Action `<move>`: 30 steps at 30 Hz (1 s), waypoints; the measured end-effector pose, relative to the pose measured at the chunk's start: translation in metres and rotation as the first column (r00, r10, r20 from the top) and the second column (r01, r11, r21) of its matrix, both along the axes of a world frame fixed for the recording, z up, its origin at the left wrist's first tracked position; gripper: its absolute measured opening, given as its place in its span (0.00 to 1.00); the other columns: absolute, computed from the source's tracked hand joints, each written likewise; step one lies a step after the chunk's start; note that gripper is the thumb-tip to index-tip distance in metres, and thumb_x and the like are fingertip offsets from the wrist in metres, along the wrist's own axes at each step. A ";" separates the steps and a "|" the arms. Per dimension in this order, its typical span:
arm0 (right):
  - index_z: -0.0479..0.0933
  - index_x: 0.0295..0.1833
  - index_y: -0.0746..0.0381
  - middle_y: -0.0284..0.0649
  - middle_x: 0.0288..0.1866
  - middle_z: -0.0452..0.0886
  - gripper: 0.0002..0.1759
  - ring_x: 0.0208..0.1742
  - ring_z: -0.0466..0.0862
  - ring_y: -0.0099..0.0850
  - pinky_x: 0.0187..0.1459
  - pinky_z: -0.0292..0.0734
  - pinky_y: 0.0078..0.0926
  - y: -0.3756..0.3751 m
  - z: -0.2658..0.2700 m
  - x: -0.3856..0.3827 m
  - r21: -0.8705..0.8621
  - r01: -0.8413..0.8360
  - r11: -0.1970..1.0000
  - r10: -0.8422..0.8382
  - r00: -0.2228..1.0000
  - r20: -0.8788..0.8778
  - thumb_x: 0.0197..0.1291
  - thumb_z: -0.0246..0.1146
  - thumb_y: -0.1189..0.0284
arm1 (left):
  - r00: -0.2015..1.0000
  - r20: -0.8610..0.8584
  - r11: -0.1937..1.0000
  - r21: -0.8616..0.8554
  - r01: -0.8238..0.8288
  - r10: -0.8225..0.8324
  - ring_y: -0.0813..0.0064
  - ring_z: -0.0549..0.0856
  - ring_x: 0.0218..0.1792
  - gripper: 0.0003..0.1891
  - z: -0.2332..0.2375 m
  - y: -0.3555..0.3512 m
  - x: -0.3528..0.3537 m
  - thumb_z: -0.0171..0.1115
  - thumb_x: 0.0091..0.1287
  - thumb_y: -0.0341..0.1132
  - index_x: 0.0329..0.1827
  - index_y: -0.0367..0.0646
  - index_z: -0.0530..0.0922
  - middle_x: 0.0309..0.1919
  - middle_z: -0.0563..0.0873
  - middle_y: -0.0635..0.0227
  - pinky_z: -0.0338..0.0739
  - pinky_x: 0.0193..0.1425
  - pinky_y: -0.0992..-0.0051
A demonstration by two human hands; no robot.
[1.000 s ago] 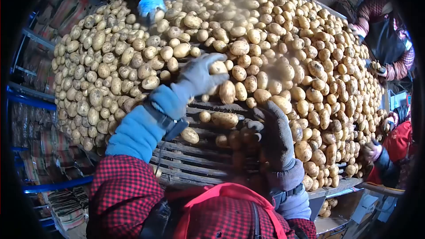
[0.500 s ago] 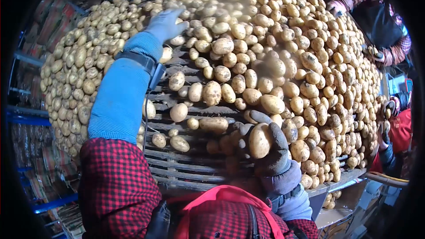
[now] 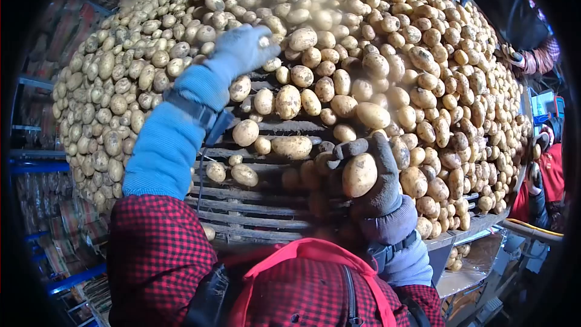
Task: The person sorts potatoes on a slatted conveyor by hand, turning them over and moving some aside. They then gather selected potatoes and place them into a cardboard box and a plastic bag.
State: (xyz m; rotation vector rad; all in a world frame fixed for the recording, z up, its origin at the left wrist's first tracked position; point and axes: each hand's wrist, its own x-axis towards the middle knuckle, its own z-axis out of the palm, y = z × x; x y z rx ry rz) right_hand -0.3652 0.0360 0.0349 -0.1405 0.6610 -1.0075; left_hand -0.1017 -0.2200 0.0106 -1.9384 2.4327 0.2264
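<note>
My left hand (image 3: 241, 52), in a pale grey-blue glove, is over the upper middle of a potato pile (image 3: 417, 60). Its thumb and fingers curl round a small potato (image 3: 264, 42), only partly visible. Lower right, my right hand (image 3: 382, 177) wears a dirty dark grey glove. A large oval potato (image 3: 359, 175) sits in its grasp, between thumb and fingers. Between my arms, a few loose potatoes, one of them long (image 3: 292, 147), lie on a slatted rack (image 3: 254, 206). Some potatoes beside my right hand are in shadow and blurred.
Another person's gloved hand (image 3: 512, 57) is at the pile's right edge, and a person in red (image 3: 549, 172) stands below. Smaller potatoes heap on the left (image 3: 115, 91). Blue shelf rails (image 3: 42, 165) run along the left side. A metal edge (image 3: 466, 236) borders the rack at lower right.
My left hand has moved right and slightly down, its fingers closing round a small potato. My right hand keeps the large potato, now slightly higher. Fewer potatoes lie beside my left forearm.
</note>
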 end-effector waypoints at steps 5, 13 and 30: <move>0.68 0.79 0.57 0.44 0.51 0.88 0.29 0.48 0.91 0.43 0.37 0.86 0.38 0.006 0.003 0.010 -0.281 -0.075 0.957 -0.012 0.955 -0.296 0.79 0.59 0.57 | 0.600 -0.798 0.969 0.108 0.223 -0.049 0.67 0.88 0.62 0.31 -0.004 0.076 -0.023 0.68 0.77 0.55 0.70 0.37 0.78 0.65 0.86 0.54 0.84 0.64 0.65; 0.57 0.86 0.56 0.50 0.68 0.81 0.37 0.69 0.83 0.49 0.65 0.85 0.46 0.015 -0.005 0.011 0.021 0.166 0.986 -0.159 0.891 0.426 0.83 0.48 0.47 | 0.557 -0.509 0.753 -0.400 0.522 -0.657 0.49 0.77 0.74 0.35 0.016 0.160 -0.041 0.61 0.78 0.58 0.78 0.41 0.74 0.72 0.79 0.48 0.72 0.79 0.52; 0.59 0.86 0.50 0.46 0.56 0.85 0.38 0.54 0.89 0.43 0.50 0.90 0.47 0.006 0.008 0.014 -0.069 0.086 0.994 -0.079 0.991 0.106 0.79 0.54 0.46 | 0.997 -0.059 0.977 -0.209 0.033 -0.046 0.49 0.75 0.72 0.30 -0.042 0.197 0.069 0.61 0.73 0.63 0.75 0.63 0.80 0.78 0.74 0.57 0.63 0.76 0.39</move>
